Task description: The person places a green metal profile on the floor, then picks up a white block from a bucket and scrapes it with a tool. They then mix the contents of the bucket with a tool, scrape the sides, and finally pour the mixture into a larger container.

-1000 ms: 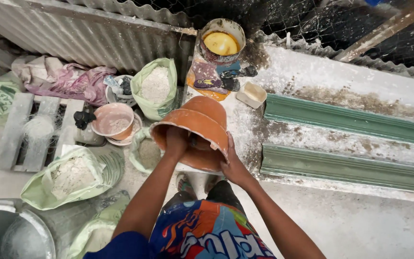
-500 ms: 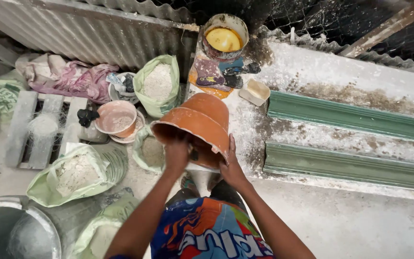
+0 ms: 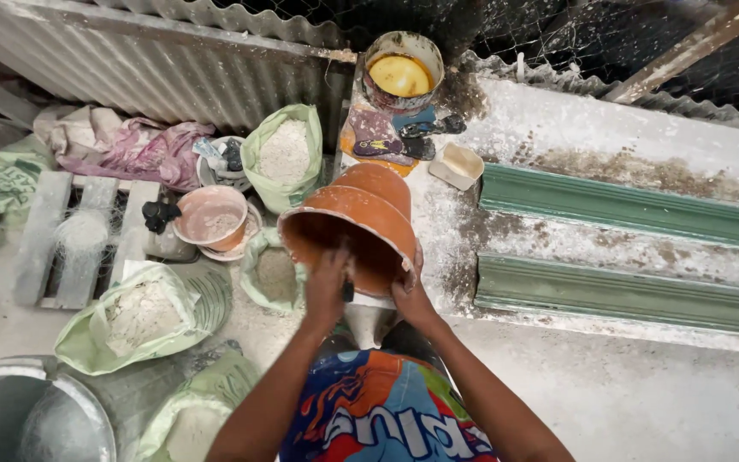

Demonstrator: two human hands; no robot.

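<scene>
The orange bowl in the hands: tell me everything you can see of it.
The orange bowl looks like smooth plastic, round and deep, dusted with pale powder. It is tipped on its side, mouth facing down-left, base up toward the wall. The left hand reaches into its mouth; the right hand grips the lower rim. It hangs above the dusty slab edge.

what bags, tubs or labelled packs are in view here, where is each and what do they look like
Green sack: upright against the corrugated wall, open, full of white powder.
Green sack: lower left on the floor, slumped open, lumpy white powder inside.
Green sack: beside the orange bowl, small, greyish powder.
Round tub: top centre, worn patterned wrap, yellow contents.
Cream rectangular tub: on the dusty bench.
No signs or screens.
</scene>
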